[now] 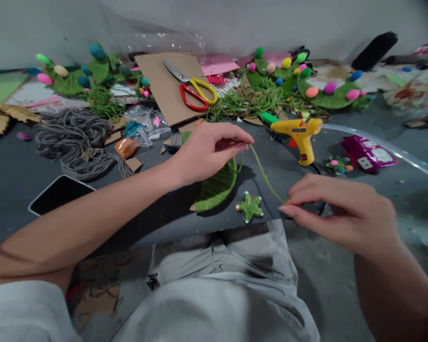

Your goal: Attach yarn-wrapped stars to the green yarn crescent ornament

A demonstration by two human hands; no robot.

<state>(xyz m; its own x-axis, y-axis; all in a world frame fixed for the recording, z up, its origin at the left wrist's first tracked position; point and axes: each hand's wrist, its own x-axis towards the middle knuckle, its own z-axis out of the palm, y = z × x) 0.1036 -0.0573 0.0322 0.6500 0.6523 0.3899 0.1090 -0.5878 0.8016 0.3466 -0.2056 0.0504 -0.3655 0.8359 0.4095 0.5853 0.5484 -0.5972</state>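
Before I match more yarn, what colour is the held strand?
The strand is green; head view shows it.

2 bare hands holding green yarn [266, 179], green star [249, 207] below, yellow glue gun [299, 137], scissors [189, 85]

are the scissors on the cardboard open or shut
Shut: the scissors show their blades together as one, with the red and yellow handles side by side.

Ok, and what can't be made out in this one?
All in the head view:
- crescent: upper end hidden by the left hand
- phone: lower part covered by the left forearm
- green yarn: end lost at the right hand
- purple packet: label too blurred to read
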